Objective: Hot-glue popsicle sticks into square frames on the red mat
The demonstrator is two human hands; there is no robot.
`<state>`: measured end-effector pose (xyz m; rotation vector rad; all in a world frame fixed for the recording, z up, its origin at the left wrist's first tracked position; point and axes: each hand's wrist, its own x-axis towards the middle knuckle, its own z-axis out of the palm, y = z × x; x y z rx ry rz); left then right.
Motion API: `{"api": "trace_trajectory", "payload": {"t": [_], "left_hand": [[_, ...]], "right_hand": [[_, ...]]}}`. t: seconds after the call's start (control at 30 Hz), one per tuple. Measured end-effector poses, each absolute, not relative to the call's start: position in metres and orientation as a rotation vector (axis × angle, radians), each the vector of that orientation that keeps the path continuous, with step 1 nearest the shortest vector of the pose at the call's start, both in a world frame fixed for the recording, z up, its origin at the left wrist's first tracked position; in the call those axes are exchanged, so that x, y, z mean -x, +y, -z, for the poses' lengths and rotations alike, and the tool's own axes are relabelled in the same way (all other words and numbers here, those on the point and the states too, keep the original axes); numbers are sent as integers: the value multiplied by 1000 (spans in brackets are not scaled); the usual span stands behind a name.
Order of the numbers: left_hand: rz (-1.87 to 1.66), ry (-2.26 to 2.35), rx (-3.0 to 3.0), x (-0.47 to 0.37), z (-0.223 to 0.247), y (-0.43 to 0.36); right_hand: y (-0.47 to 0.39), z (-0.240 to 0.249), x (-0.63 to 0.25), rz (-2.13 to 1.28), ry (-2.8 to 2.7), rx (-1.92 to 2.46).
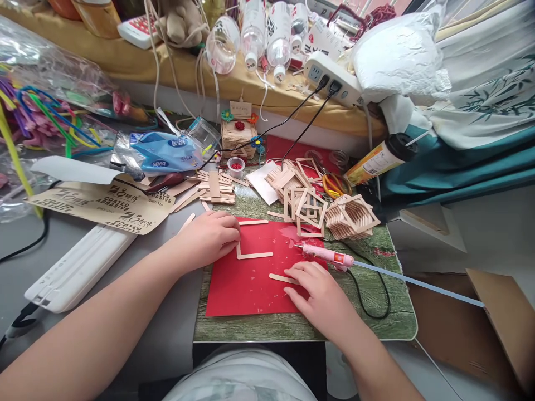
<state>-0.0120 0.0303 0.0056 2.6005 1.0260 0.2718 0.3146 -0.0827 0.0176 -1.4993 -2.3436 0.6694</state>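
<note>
A red sheet lies on the green wood-patterned board. On it, several wooden craft sticks are laid in a three-sided shape, open to the right. My left hand is at the left side of this shape, fingers bent together on the upright stick and partly covering it. Lower right, my right hand has thumb and fingers around one end of a loose craft stick; the exact contact is hidden. A pink glue gun with a long glue stick rests just beyond the right hand.
Stacked stick frames and loose frames stand behind the sheet. Loose sticks, sandpaper and a blue tissue pack are to the left. A drink cup leans at the right; cords cross from a power strip.
</note>
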Motion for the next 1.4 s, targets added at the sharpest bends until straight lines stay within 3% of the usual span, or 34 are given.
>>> {"api": "trace_trajectory", "payload": {"t": [0.2,0.53,1.4], "left_hand": [[-423,1207,-2505,0,-7,18],[-271,1227,-2420,-2,-4,8],[-151,1060,-2387,20,-19,15]], "right_hand": [[-96,-1,-324,-685,-2282,1499],[-93,26,-323,-583,-2065,1452],[-94,32,-322,-504,-2175,1438]]}}
